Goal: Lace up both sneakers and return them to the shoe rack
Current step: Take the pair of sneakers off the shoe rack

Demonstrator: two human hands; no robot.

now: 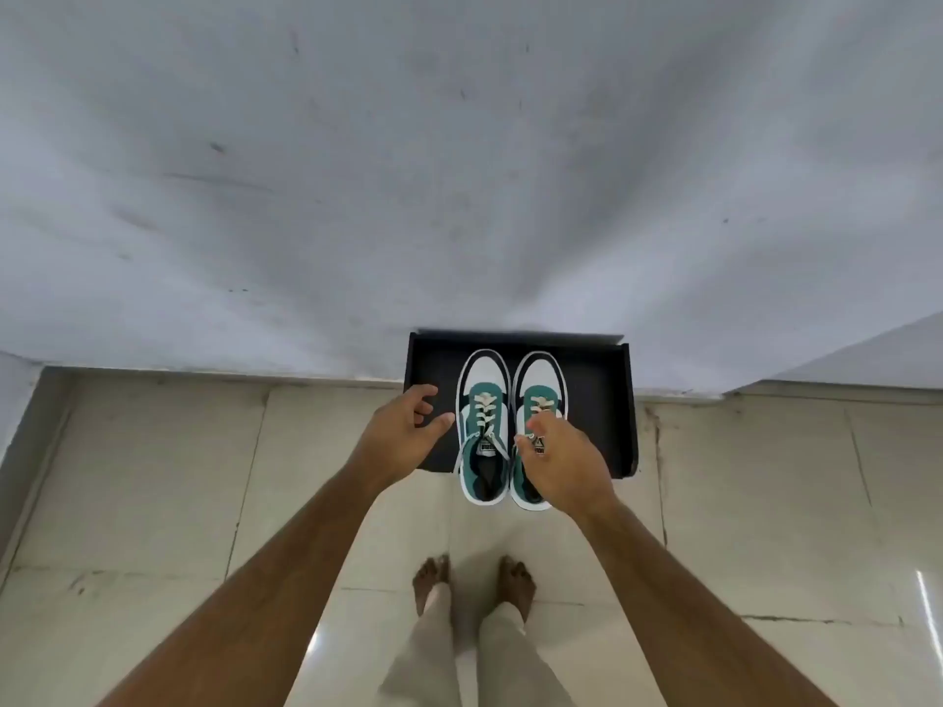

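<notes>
The two sneakers sit side by side on a black shelf of the shoe rack point(607, 400) against the wall, toes to the wall and heels sticking out a bit over the front edge toward the person, so their long axes run straight away from the body. Left sneaker point(482, 426) and right sneaker point(536, 395) are the same: white and teal uppers, black toe band, white soles, cream laces crossed up the front with a logo tab on the tongue (I'd say the lacing looks done, though I can't make out a tied bow on either). The right hand point(569, 466) is the closer one, hovering right over the right sneaker's tongue and collar with its fingers point(536, 428) loosely curled and pointing down at the laces; I can't tell if it's pinching a lace end or just touching. The left hand point(403, 431) is just beside the left sneaker's outer side, open and cupped, holding nothing. Below that it's just bare feet point(474, 579) on a tiled floor point(153, 502). Feels like the final bit, maybe a nudge further back.
</notes>
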